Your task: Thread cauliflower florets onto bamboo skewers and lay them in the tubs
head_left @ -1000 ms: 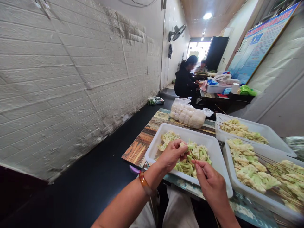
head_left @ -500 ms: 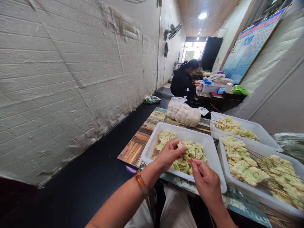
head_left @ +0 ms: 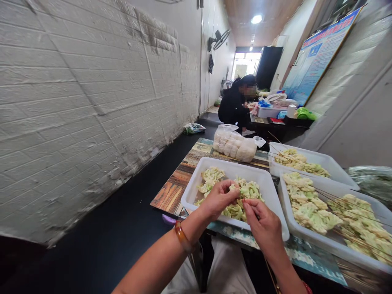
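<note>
Over a white plastic tub (head_left: 277, 204) of loose cauliflower florets (head_left: 212, 174), both hands work close together. My left hand (head_left: 218, 200) is closed, pinching a small cauliflower floret (head_left: 234, 187) between thumb and fingers. My right hand (head_left: 266, 224) is closed around a thin wooden skewer (head_left: 269, 270), whose lower length shows beneath the wrist. Its tip by the floret is hard to make out. On the right, a second tub (head_left: 309, 236) holds cauliflower on skewers (head_left: 355, 214), and a third tub (head_left: 339, 168) behind it holds more.
A clear bag of pale round pieces (head_left: 234, 146) lies on the wood-patterned table (head_left: 176, 185) behind the front tub. A bag of greens (head_left: 372, 181) is at the right edge. Farther back, a person in black (head_left: 232, 102) bends at another table. A brick-patterned wall (head_left: 92, 102) runs along the left.
The view has shifted slightly. My right hand has turned a little, its fingertips staying near the floret. My left hand keeps its pinch almost unchanged.
</note>
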Motion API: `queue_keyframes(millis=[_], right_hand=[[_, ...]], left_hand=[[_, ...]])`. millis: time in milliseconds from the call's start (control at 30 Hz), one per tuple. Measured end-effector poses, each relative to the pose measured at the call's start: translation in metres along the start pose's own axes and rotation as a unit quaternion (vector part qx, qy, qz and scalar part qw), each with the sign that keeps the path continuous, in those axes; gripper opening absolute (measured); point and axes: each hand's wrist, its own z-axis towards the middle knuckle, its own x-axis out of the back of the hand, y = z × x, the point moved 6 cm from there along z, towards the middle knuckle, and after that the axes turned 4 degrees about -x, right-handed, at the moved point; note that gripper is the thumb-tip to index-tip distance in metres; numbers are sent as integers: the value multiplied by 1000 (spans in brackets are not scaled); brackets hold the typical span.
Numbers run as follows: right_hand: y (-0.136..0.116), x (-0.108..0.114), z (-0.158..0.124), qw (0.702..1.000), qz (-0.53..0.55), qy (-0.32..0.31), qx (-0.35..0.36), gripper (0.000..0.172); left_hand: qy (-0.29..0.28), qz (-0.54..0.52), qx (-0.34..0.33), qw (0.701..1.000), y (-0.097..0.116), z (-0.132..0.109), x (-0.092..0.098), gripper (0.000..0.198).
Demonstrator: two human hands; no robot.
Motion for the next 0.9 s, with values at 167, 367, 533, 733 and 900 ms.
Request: queue_keyframes(millis=[167,367,533,733,900], right_hand=[[6,-1,-3,999,3,-4,-42,26],[16,7,-2,988,111,13,-110,31],[21,10,-1,974,177,14,-140,36],[9,11,-3,995,71,29,-68,31],[-2,6,-6,999,-1,47,18,24]], left_hand=[[15,7,-10,1000,-3,0,5,23],[95,-80,-25,992,-4,3,17,38],[99,-94,-11,991,-9,6,20,38],[53,-28,-4,998,-6,4,10,37],[6,3,-19,1000,-4,3,3,35]])
